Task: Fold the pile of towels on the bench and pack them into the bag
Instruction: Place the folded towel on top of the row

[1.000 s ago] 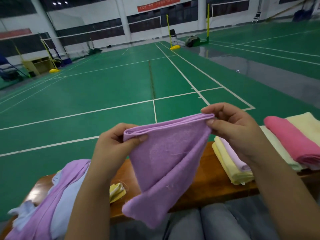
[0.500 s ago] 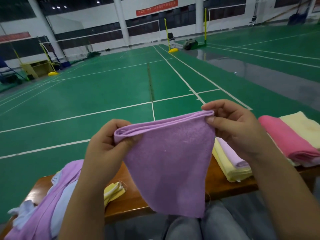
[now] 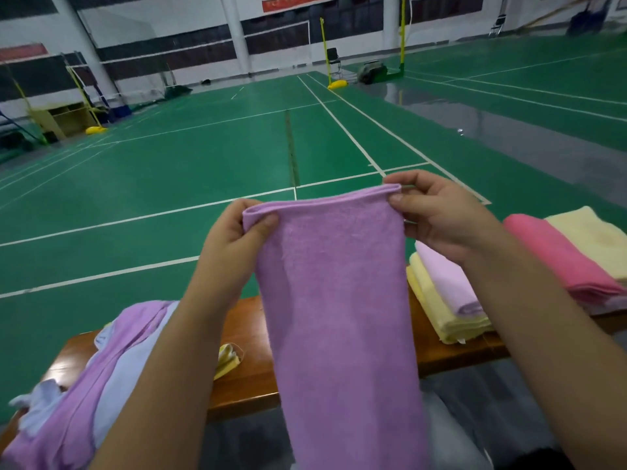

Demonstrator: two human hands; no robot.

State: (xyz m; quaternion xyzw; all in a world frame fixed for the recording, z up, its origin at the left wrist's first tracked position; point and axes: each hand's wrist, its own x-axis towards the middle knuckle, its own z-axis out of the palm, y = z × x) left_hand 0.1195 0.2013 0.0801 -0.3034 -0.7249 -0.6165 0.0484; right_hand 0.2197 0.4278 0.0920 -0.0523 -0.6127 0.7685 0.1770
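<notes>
Hanging doubled from both hands, long lilac terry towel [image 3: 339, 300] runs out of frame at the bottom; left hand [image 3: 234, 239] and right hand [image 3: 437, 215] pinch its top corners above the brown wooden bench [image 3: 247, 378], hiding part of it. Loose lilac and pale-blue towel heap [image 3: 88, 385] at left, folded yellow and lilac stack [image 3: 444, 300] plus pink folded towel [image 3: 559, 259] at right. Red wall banner [image 3: 298, 1] text is unreadable.

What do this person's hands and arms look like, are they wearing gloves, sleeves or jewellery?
Both are bare. The left hand and right hand have no gloves, and no rings or watch show. Both forearms are uncovered as far as the picture's lower edge, with no sleeve or cuff in view. The fingernails that show are short and unpainted.
</notes>
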